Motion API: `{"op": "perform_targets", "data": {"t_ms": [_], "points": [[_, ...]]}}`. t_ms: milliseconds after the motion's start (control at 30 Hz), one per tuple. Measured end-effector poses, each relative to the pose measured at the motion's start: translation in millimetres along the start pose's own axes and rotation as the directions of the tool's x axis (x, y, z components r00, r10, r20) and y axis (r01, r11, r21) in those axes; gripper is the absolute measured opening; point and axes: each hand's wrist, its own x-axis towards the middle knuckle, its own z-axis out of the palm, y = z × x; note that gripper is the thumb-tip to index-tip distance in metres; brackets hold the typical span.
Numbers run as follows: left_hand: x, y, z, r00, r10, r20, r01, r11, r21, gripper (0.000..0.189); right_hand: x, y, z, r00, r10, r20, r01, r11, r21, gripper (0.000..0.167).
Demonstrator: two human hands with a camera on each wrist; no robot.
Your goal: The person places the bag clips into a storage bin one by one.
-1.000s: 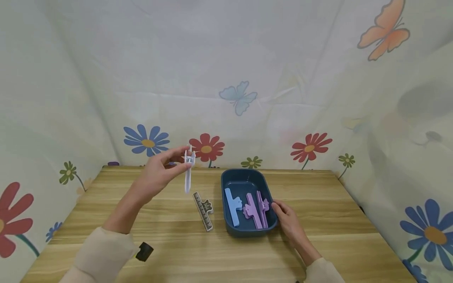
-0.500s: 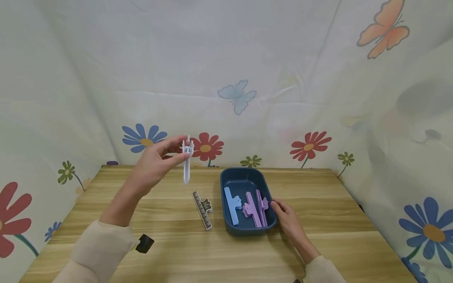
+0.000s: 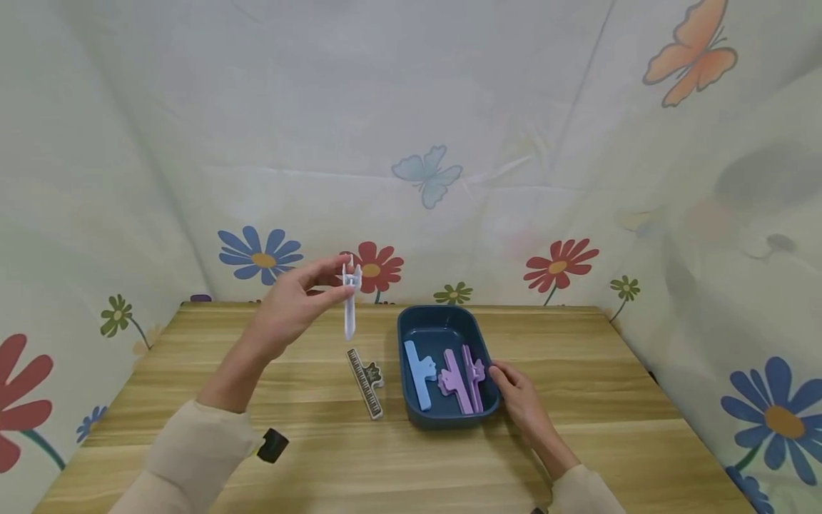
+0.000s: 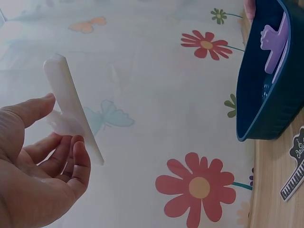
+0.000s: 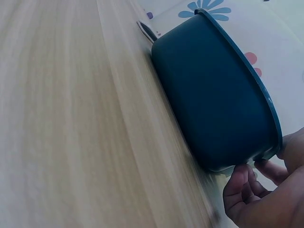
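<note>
The slim, seemingly white clip (image 4: pixel 71 97) has shifted right, pinched by left fingers (image 4: pixel 80 161), right fingers (image 5: pixel 235 185) gripping the bin (image 5: pixel 213 95).

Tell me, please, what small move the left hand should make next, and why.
I would probably carry the white clip rightward over the bare far end of the dark blue bin: the left hand pinches that clip to the left of the bin, a light-blue clip and two purple clips already lie inside, and the right hand holds the bin's edge.
</note>
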Motion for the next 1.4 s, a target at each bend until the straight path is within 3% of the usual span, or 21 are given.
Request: {"op": "perform_targets", "data": {"t_ms": [233, 600, 900, 1400], "points": [[4.8, -4.6, 11.7, 1.0, 0.005, 0.023, -0.005, 1.0, -0.02, 0.057, -0.5, 0, 1, 1.0, 0.009, 0.002, -0.009, 1.0, 0.027, 0.044], [15.7, -2.1, 44.7, 0.998, 0.035, 0.05, -0.032, 0.998, -0.048, 0.057, -0.7, -1, 1, 1.0, 0.011, 0.003, -0.012, 0.999, 0.045, 0.045], [21.0, 0.1, 72.7, 0.997, 0.026, 0.075, -0.02, 0.997, -0.077, 0.056, 1.6, 1, 1, 1.0, 0.009, -0.008, -0.009, 1.0, 0.022, 0.041], [28.9, -0.3, 111.3, 0.993, 0.036, 0.116, -0.025, 0.995, -0.099, 0.055, 2.6, 2, 2, 1.0, 0.015, 0.0, -0.015, 0.997, 0.076, 0.038]]}}
